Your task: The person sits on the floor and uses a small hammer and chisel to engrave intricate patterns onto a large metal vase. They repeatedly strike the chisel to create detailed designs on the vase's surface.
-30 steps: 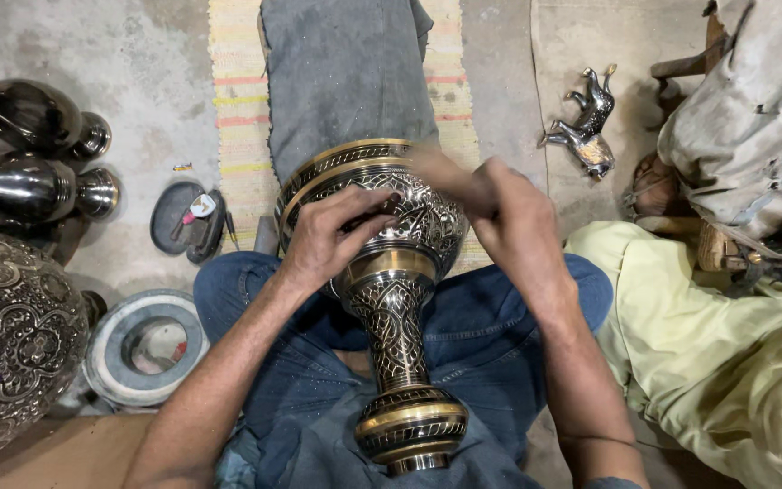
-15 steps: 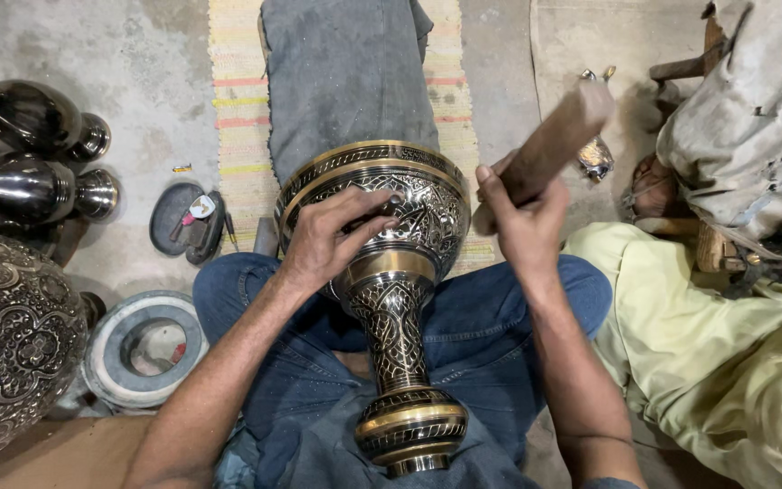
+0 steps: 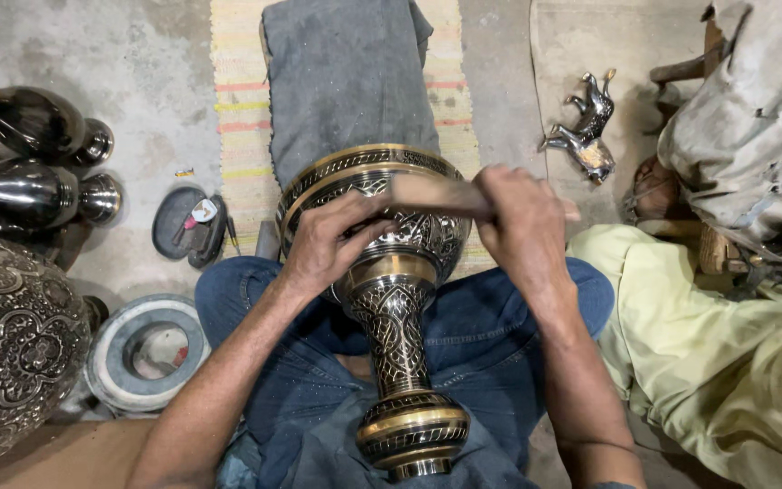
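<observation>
Brass engraved vase [image 3: 391, 299] lies on the lap; left hand [image 3: 332, 240] fingers pinch a small tool against it, right hand [image 3: 522, 226] fingers grip a wooden mallet [image 3: 436, 193]. Engraving looks mostly complete.

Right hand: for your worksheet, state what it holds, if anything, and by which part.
The right hand grips a wooden mallet by the end nearest the palm; its other end lies over the engraved brass vase.

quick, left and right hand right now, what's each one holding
Left hand: fingers closed, pressed on the bowl of the engraved brass vase; any tool in it can't be told.
Right hand: closed on a wooden mallet.
</observation>
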